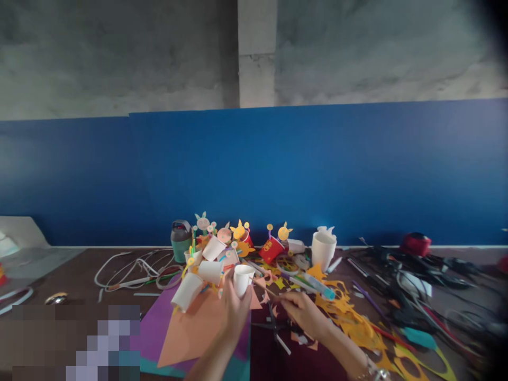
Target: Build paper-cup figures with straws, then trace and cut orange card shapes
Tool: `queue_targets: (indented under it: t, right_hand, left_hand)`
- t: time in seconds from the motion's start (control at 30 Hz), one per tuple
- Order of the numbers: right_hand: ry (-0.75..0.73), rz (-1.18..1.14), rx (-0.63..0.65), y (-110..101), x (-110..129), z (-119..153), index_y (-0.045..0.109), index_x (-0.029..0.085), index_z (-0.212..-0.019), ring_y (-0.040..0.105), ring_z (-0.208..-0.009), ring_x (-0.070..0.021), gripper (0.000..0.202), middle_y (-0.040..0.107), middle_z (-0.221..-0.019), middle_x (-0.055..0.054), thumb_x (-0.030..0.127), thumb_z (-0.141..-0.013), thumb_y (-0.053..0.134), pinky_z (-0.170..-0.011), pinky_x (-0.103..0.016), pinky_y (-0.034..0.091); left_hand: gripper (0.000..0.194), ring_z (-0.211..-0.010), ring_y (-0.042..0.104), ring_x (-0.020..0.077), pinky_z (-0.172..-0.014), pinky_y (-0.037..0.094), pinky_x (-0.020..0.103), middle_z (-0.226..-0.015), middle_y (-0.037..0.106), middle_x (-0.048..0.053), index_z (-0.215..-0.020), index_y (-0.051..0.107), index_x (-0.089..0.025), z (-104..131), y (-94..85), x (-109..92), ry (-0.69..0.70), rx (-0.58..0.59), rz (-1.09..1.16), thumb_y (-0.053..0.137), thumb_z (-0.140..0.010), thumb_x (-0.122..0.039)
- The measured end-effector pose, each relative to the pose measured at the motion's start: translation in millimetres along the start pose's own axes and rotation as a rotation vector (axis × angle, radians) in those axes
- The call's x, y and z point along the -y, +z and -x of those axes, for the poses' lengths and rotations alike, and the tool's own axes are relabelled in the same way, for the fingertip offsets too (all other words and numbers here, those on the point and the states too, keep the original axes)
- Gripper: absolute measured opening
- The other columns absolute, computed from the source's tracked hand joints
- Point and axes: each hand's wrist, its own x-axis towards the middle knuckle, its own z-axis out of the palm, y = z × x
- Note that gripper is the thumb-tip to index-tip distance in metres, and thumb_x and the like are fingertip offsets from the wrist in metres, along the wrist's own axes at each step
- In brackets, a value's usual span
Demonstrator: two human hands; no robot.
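A white paper cup [243, 279] stands upright in the grip of my left hand [236, 301], its mouth facing up. My right hand [301, 311] is closed on a thin brown stick [265, 288], whose far end reaches the cup's right side; whether it touches cannot be made out. Scissors [272, 323] lie between my forearms among small paper scraps. To the left of the held cup, several white paper cups rest on their sides, one of them a tipped cup [188, 292]. Orange paper [194, 330] and purple paper [156, 317] spread beneath my left forearm.
Behind are a red cup [271, 250] with a paper animal head, a green-grey container [181, 242] and a white bin [323, 250]. Yellow paper offcuts [359, 328] cover the right side. Cables lie at both sides; a blue partition [254, 169] closes the back.
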Motion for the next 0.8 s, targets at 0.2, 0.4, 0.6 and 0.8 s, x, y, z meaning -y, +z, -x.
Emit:
queue_targets:
  t: [0.2, 0.4, 0.6, 0.8]
  right_hand:
    - [-0.107, 0.134, -0.09, -4, 8, 5, 0.064, 0.025, -0.118, 0.067, -0.089, -0.0209, 0.037, 0.072, -0.099, -0.007, 0.025, -0.091, 0.039, -0.078, -0.028, 0.048]
    - [-0.127, 0.367, -0.123, -10, 14, 10, 0.063, 0.025, -0.118, 0.067, -0.088, -0.0201, 0.038, 0.073, -0.096, -0.006, 0.018, -0.089, 0.04, -0.077, -0.026, 0.048]
    - [-0.135, 0.432, -0.122, -10, 17, 12, 0.061, 0.026, -0.12, 0.068, -0.087, -0.0186, 0.041, 0.073, -0.097, -0.006, 0.014, -0.086, 0.042, -0.074, -0.024, 0.048]
    - [-0.142, 0.432, -0.144, -6, 13, 11, 0.06, 0.026, -0.121, 0.068, -0.086, -0.0185, 0.041, 0.072, -0.1, -0.005, 0.014, -0.087, 0.04, -0.075, -0.024, 0.049]
  left_hand:
    - [0.062, -0.124, 0.046, 0.0295, -0.099, 0.042, 0.045, -0.134, 0.046, 0.016, -0.137, 0.034, -0.02, 3, -2.1, -6, 0.104, 0.08, -0.038, 0.06, -0.081, -0.03]
    - [0.026, -0.097, 0.06, 0.0256, -0.083, 0.051, 0.041, -0.102, 0.06, 0.01, -0.104, 0.054, -0.019, 0, -4.7, -6, 0.123, 0.153, -0.018, 0.058, -0.084, -0.035]
    - [0.024, -0.099, 0.059, 0.0255, -0.082, 0.052, 0.039, -0.106, 0.058, 0.011, -0.081, 0.063, -0.02, -4, -7.0, -5, 0.101, 0.187, -0.005, 0.053, -0.087, -0.041]
    - [0.032, -0.1, 0.059, 0.0267, -0.086, 0.051, 0.043, -0.102, 0.059, 0.011, -0.082, 0.066, -0.02, -3, -6.4, -6, 0.095, 0.168, -0.013, 0.05, -0.087, -0.047]
